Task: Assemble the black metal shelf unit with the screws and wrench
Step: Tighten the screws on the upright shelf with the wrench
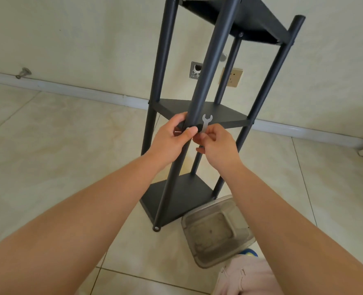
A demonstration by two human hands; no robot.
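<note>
Nearest, at six o'clock, a pale pink trouser leg (247, 277) shows at the lower edge, with a bit of blue shoe (249, 252) just above it. Beside that, at five o'clock, one clear plastic container (216, 231) lies on the floor (48, 156) of large glossy cream tiles, touching or just short of the lowest shelf's corner. Two bare forearms reach up from the bottom corners to the middle of the view. The left hand (174, 137) curls around the nearest post of the black metal shelf unit (197, 111) at the middle shelf, and something small and pale, perhaps a screw, sits at its fingertips, too blurred to be sure. The right hand (216, 143) pinches the shank of one small silver wrench (206, 123), open jaw pointing up at twelve o'clock. The unit stands upright with four round posts and three shelves in view. Beyond it, a white skirting board (91, 92) runs along a cream wall (91, 39) bearing one beige socket plate (231, 77), one metal bracket (195, 70) and, at ten o'clock, one metal door stop (23, 73).
</note>
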